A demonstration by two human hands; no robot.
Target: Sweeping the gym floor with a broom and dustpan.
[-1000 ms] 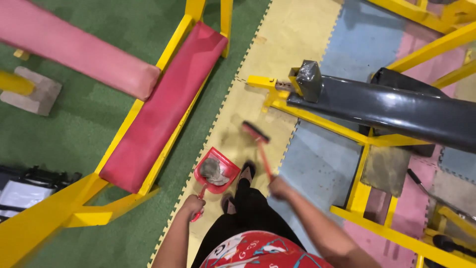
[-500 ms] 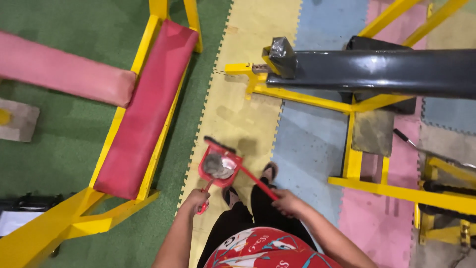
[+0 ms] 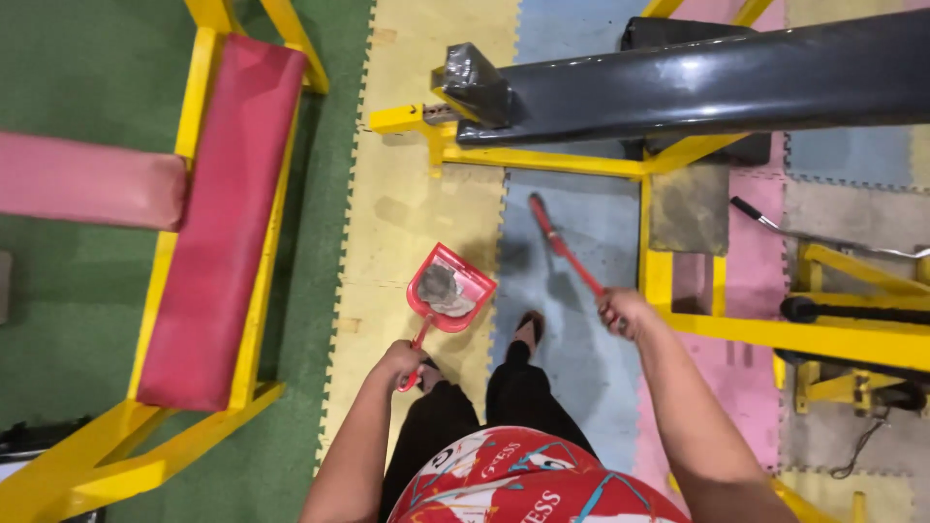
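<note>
While both grips stay clenched, left hand [image 3: 399,362] grasping dustpan [image 3: 449,289], right hand [image 3: 622,311] broom [image 3: 562,242], foam floor tiles [image 3: 417,213].

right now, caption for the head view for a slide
Left hand holds a red dustpan of grey dust, right hand a red brush, over foam mats.

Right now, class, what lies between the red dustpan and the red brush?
In the head view, only bare floor mat separates the red dustpan from the red brush.

foam mat floor [image 3: 426,208], yellow frames [image 3: 542,160], red bench [image 3: 218,213]
</note>
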